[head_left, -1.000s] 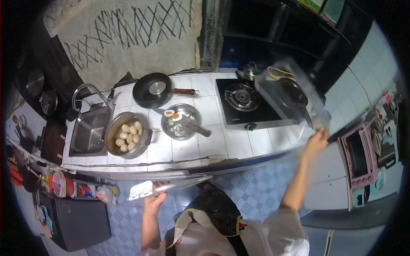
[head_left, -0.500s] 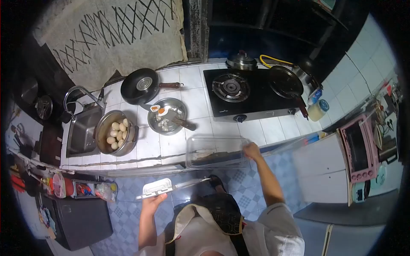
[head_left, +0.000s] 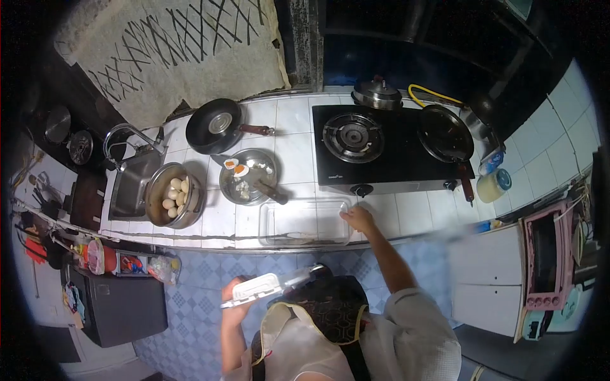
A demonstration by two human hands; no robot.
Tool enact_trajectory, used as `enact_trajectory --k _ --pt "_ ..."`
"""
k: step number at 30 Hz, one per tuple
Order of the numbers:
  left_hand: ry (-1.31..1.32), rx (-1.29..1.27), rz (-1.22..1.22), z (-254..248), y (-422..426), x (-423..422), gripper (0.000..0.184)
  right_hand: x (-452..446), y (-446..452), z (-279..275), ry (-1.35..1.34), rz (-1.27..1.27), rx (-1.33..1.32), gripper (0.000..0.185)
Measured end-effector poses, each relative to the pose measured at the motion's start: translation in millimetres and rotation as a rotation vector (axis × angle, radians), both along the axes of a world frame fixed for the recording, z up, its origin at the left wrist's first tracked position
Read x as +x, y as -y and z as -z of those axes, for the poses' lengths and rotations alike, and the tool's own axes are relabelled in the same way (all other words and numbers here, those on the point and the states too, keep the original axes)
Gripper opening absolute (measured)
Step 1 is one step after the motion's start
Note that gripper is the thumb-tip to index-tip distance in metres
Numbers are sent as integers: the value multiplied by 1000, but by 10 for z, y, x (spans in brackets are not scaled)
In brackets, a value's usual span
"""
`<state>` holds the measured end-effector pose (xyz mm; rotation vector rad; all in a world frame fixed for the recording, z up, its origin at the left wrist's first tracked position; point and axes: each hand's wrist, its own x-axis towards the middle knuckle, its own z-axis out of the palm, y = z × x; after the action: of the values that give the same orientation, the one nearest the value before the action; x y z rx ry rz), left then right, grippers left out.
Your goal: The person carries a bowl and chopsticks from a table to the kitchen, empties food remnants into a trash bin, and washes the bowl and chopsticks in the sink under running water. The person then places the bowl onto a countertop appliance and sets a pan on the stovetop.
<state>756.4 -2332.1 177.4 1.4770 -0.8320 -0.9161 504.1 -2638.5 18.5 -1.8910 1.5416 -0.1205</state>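
Note:
My right hand [head_left: 358, 220] grips the right end of a clear plastic container [head_left: 263, 222], which is at the front edge of the tiled counter. My left hand [head_left: 235, 309] is closed around the left end of a white and clear lid [head_left: 257, 288], held tilted in front of my body over the floor. Behind the container is a round steel dish [head_left: 272, 164] with cut egg halves [head_left: 240, 171] and white bits in it. A wooden-handled knife [head_left: 273, 192] lies across this dish.
A steel pot [head_left: 152, 195] of whole eggs [head_left: 173, 194] stands beside the sink [head_left: 127, 193]. A black wok [head_left: 202, 130] sits behind the dish. To the right are a gas stove [head_left: 333, 174], a frying pan [head_left: 445, 133] and a jar [head_left: 490, 187].
My right hand has moved the container left and back onto the counter. The lid in my left hand has shifted a little to the right. The whole view has shifted slightly.

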Motion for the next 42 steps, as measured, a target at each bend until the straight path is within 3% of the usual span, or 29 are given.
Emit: enact_trajectory --k 1,2,4,5,7,10,12,13,14,16,17,18,20,22,24,25,26,28,29,32,33,34,37,41,42 --pt "-22 4 10 -73 111 -113 21 -47 -87 -155 -73 -48 -322 48" --pt "-45 8 23 -115 230 -205 23 -121 -105 -258 -74 -45 -327 48" --pt "2 -85 119 -86 467 -314 22 -274 -164 -507 346 -60 -43 50" --pt "-20 -143 206 -76 577 -372 22 -357 -270 -685 515 47 352 49" --pt "-28 -205 362 -11 793 -459 24 -546 -432 -1015 648 5 800 53" --pt "-129 -204 468 -120 1161 -749 26 -812 -711 -1106 753 -152 545 63" --pt "294 -272 653 -367 1450 -930 27 -1015 -761 -1352 760 -104 587 62" --pt "460 -367 758 -369 1621 -1001 18 -1134 -784 -1447 760 -70 643 63" --pt "455 -379 775 -398 1769 -1101 18 -1264 -792 -1484 762 -53 630 63" --pt "783 -620 881 -450 2021 -1309 13 -1570 -825 -1528 1324 115 907 53" --pt "884 -696 937 -416 2146 -1376 17 -1749 -789 -1285 1407 150 986 46" --pt "881 -709 950 -358 2249 -1455 17 -1815 -840 -1297 1414 160 971 46" --pt "1106 -830 869 -196 2467 -1587 19 -1902 -900 -1341 1402 430 837 43" --pt "1204 -858 845 18 2691 -1660 20 -1989 -874 -967 1493 475 687 42" --pt "1262 -733 726 75 2854 -1819 21 -2015 -776 -774 1572 519 546 41" --pt "1328 -659 661 54 2909 -1887 34 -1971 -678 -784 1550 620 436 41" --pt "1329 -662 656 44 2931 -1948 34 -1939 -559 -789 1524 716 323 41" --pt "1385 -521 497 40 2945 -2032 47 -1922 -276 -698 1500 703 260 41" --pt "1468 -430 554 60 2918 -2009 63 -1923 -125 -638 1476 693 200 41" --pt "1305 -356 621 111 2748 -1870 63 -1926 282 -468 1547 718 165 40" --pt "1302 -328 623 145 2682 -1792 62 -2064 439 -249 1523 529 176 41" --pt "1310 -318 611 179 2614 -1695 62 -2082 513 -206 1526 515 187 41" --pt "1252 -176 566 248 2378 -1386 53 -2013 729 -110 1456 733 116 33" --pt "1157 -42 411 271 2069 -978 48 -2094 923 204 1379 626 17 22" --pt "1154 -16 365 274 2000 -877 48 -2141 1008 323 1390 693 73 37"
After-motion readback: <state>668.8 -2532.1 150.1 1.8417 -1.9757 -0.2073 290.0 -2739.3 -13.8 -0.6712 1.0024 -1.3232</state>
